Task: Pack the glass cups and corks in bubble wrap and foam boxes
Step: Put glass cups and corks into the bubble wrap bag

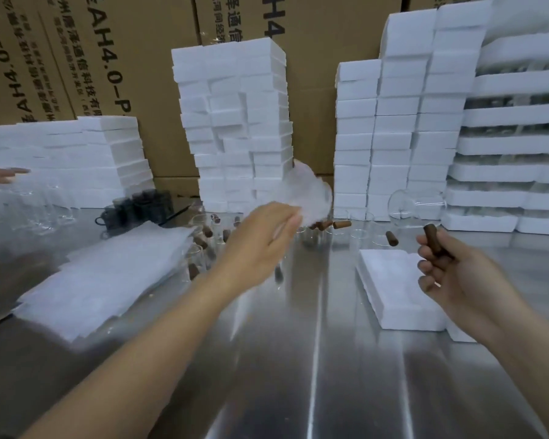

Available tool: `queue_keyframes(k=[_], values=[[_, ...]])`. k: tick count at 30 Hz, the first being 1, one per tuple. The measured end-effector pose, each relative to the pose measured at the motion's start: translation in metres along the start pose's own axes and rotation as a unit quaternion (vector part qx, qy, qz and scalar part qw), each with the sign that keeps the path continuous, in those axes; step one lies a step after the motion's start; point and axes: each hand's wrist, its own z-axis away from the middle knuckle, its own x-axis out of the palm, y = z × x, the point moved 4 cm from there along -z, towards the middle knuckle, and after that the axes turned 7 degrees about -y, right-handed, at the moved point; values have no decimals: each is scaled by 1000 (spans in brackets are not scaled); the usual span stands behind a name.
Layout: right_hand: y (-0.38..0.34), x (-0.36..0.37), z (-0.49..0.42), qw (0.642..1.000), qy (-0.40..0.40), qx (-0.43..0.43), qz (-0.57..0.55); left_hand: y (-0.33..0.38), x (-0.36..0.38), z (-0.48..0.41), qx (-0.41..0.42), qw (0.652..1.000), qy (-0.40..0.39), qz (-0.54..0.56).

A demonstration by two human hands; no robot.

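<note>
Cork and wrap sit in separate hands, and the gap between them is what your next move turns on. Your right hand (457,277) curls round a dark brown cylindrical cork (433,240). Its long axis stands nearly upright, with the top leaning a little left and away from you. Your left hand (263,239) hangs over the middle of the shiny steel table (298,359) and holds a crumpled white piece of bubble wrap (309,196) at its fingertips. Blur hides exactly how the fingers close on it. The wrap lies up and to the left of the cork, well apart from it. The white rectangular foam box (393,289) rests flat on the table just beside and below your right hand, so that hand is the nearer one to it. Clear glass cups (360,228) stand beyond, between your two hands, with loose corks (341,224) among them. By my judgement, your hands must meet before anything goes into the box.
</note>
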Motion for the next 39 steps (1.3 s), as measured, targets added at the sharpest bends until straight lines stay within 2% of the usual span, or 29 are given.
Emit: queue_keyframes(k=[4, 5, 7, 12, 14, 18, 20, 28, 33, 39], values=[[-2, -4, 1, 1000, 15, 2, -8, 31, 80, 22, 39, 977, -205, -39], [-3, -6, 1, 1000, 18, 2, -9, 31, 89, 27, 37, 970, -233, -51], [-4, -7, 0, 1000, 27, 3, -12, 29, 92, 29, 30, 972, -224, -58], [-5, -7, 3, 999, 33, 4, -17, 22, 75, 31, -21, 989, -113, -89], [-6, -7, 4, 999, 36, 5, -14, 18, 71, 31, -43, 990, -100, -85], [-7, -7, 4, 999, 43, 5, -9, 14, 77, 36, -53, 975, -204, -75], [-6, -8, 4, 999, 44, 4, -6, 14, 79, 37, -56, 970, -231, -55], [-4, -6, 4, 999, 38, 5, 4, 8, 73, 33, -66, 983, -169, -4], [-5, 3, 7, 999, 6, -5, 40, 2, 73, 31, -94, 987, -102, 76], [-9, 26, 18, 978, -65, -48, 195, 5, 62, 28, -107, 979, 44, 171]])
